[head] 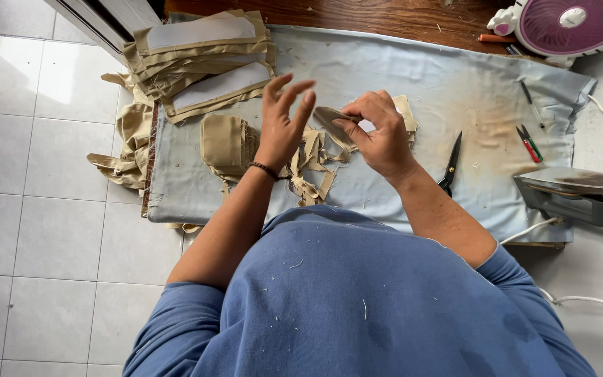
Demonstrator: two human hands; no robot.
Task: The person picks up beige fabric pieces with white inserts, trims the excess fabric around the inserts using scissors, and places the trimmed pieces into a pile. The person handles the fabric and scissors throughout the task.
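Observation:
My right hand [380, 132] pinches a small pointed grey piece [329, 120], held just above the pale blue cloth-covered board [420, 77]. My left hand [282, 124] is raised beside it with fingers spread, and its fingertips are close to the grey piece without gripping it. A thin bracelet is around that wrist. Below both hands lies a heap of small tan fabric pieces and strips [312, 164]. A folded tan square [223, 143] lies to the left of them.
A stack of tan and white fabric panels [207, 59] sits at the board's far left corner. Black scissors [450, 166] lie right of my right arm. An iron [572, 188] rests at the right edge, small snips [529, 143] and a pen [530, 101] near it, a pink fan [570, 24] beyond.

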